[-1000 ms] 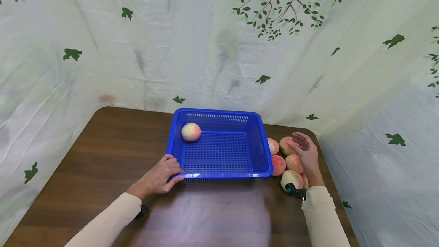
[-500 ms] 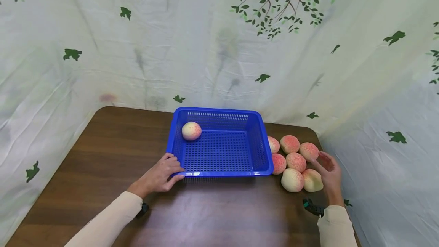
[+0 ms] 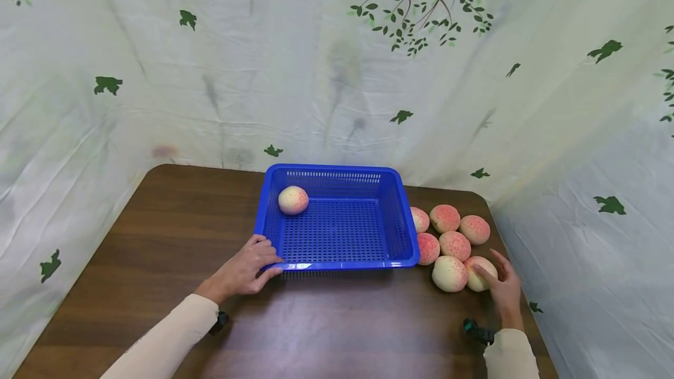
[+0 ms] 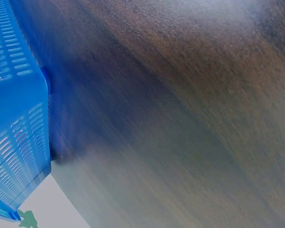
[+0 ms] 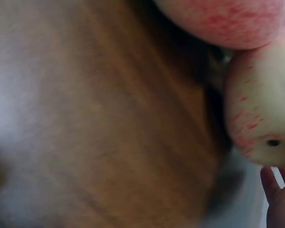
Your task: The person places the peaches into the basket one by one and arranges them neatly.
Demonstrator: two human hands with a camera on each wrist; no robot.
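- One basket (image 3: 337, 265) on the tabletop (image 3: 326, 323); one peach (image 3: 293, 200) inside, at its left.
- Seven peaches (image 3: 455, 247) visible on the tabletop, clustered right of the basket.
- Two hands: left hand (image 3: 250, 268) gripping the basket's near-left corner; right hand (image 3: 504, 288) touching the near-right peach, fingers wide.

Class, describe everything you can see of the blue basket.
The blue basket is rectangular, seemingly plastic, with slotted walls, a mesh-like floor and a smooth rim. It stands upright on the brown table, holding one peach in its far left part. The person's left grip holds its near left corner; more peaches lie by its right side, contact unclear.
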